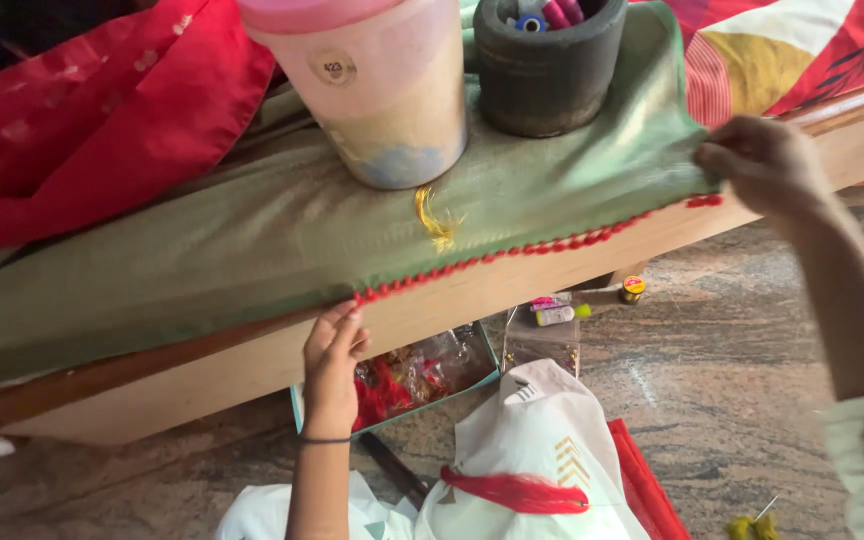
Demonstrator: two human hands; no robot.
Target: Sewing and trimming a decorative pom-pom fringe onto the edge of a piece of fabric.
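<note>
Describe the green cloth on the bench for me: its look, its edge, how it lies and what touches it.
The green cloth looks like a smooth, slightly shiny woven fabric, spread flat over the wooden bench. A row of small red tassel knots runs along its front edge, and a yellow thread tuft sits just above that edge. A translucent plastic jar and a dark round pot stand on it. The left hand touches the edge at the trim's near end; the right hand pinches its far corner.
</note>
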